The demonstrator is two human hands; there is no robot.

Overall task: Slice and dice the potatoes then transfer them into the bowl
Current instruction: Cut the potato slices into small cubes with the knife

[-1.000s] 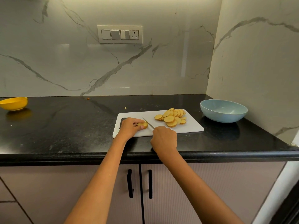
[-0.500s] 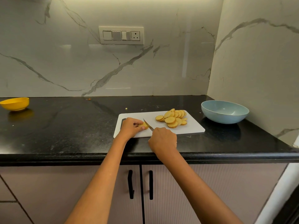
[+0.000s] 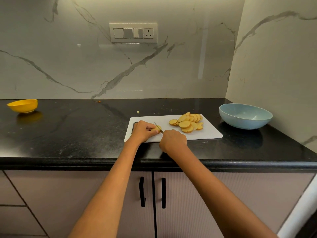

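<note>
Two bowls on the black counter (image 3: 72, 134) here. The blue bowl (image 3: 245, 115) sits off the right end of the white cutting board (image 3: 205, 133), close to the side wall, and as far as I can see there's nothing in it. The yellow bowl (image 3: 23, 105) is way over at the far left by the back wall (the angle is too flat to see inside it).

On the board, the left hand (image 3: 143, 131) has its fingers curled down over the last potato piece (image 3: 157, 129), pinning it to the left part of the board. The right hand (image 3: 173, 140) is wrapped around the knife (image 3: 158, 126) handle, with the blade resting against that piece, right beside the left fingertips. The potato slices (image 3: 187, 122) sit in an overlapping pile on the board's right half, between the hands and the blue bowl.
</note>
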